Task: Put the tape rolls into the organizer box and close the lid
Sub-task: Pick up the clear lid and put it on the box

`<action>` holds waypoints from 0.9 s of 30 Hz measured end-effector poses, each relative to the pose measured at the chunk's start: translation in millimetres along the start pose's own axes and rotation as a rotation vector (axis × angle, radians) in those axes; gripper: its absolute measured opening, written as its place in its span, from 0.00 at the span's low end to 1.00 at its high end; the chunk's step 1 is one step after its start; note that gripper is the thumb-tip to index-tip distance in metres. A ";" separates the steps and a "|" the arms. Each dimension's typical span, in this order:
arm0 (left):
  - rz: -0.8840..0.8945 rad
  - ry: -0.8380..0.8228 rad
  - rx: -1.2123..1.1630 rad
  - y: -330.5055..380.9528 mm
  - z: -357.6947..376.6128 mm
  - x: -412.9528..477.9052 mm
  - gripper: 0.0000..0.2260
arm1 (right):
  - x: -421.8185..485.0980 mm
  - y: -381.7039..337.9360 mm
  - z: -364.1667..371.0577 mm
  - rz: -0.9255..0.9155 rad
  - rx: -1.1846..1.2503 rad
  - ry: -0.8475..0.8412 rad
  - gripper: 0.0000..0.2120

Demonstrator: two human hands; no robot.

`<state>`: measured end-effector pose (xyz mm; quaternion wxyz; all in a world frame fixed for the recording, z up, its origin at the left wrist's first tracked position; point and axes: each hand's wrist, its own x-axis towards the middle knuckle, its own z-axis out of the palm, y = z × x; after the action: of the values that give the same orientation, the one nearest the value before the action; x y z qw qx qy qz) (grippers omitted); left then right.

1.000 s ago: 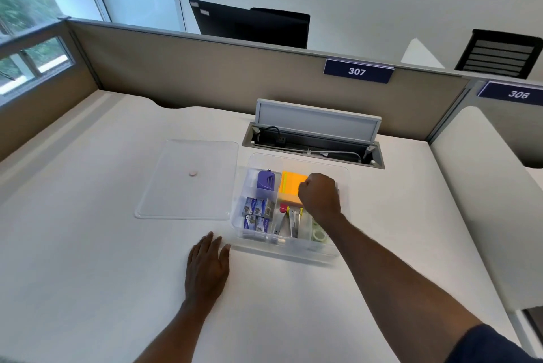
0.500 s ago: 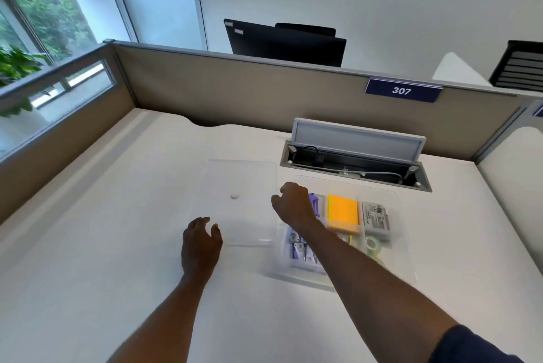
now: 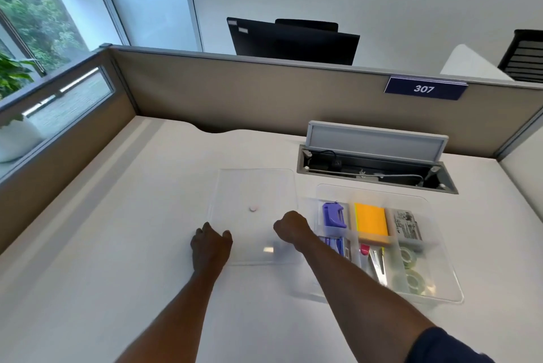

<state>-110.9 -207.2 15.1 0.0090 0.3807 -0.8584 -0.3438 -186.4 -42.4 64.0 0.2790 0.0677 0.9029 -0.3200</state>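
Two tape rolls [image 3: 411, 270] already lie in the near right compartment of the clear organizer box [image 3: 440, 295], so we judge only the lid remains. The transparent lid [image 3: 255, 186] lies flat on the white desk [image 3: 117, 230] just left of the box. Our left hand [image 3: 210, 245] curls at its near left corner, our right hand [image 3: 292, 229] at its right edge; whether either grips it we cannot tell. It looks light, stiff and slippery, best lifted by opposite edges.

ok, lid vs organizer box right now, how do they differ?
The lid lies flat on the desk, left of the organizer box. The lid is a shallow bare panel; the organizer box is deeper, divided and full of supplies. Both hands are at the lid, none at the organizer box. Both are clear plastic.
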 end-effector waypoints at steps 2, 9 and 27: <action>-0.013 0.013 -0.011 2.4 -0.6 3.5 0.22 | 2.0 0.9 5.8 0.030 0.007 0.013 0.08; -0.181 0.054 -0.217 -2.2 -18.4 32.7 0.18 | 11.0 -6.1 4.5 0.096 0.070 0.164 0.12; -0.082 -0.124 -1.024 46.7 -76.9 43.3 0.05 | 7.2 -22.0 -77.4 -0.007 0.632 0.103 0.04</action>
<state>-150.5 -258.5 91.0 0.1298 0.3398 -0.5632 -0.7420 -234.6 -12.4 121.5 0.1969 0.1642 0.7719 -0.5817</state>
